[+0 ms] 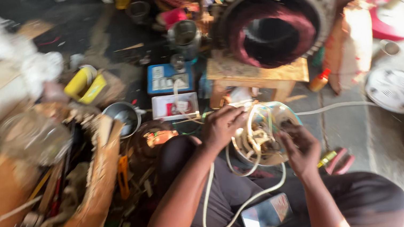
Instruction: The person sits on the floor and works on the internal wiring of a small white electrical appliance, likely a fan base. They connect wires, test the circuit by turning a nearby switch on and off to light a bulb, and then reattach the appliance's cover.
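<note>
A round, pale fan-motor housing (269, 159) with wires inside rests on my lap. My left hand (221, 126) grips its upper left rim, where pale wires loop out. My right hand (299, 148) reaches into the right side of the housing, fingers bent on the wiring; blur hides exactly what they pinch. A white cable (238, 207) runs from the housing down across my dark trousers. A phone (266, 214) lies on my thigh.
A large motor stator with reddish copper windings (272, 29) sits on a small wooden stool (255, 75). A wooden tool box (91, 196) full of tools stands left. A steel bowl (124, 117), blue and white boxes (169, 78), a yellow item (84, 83) and a white disc (397, 90) lie around.
</note>
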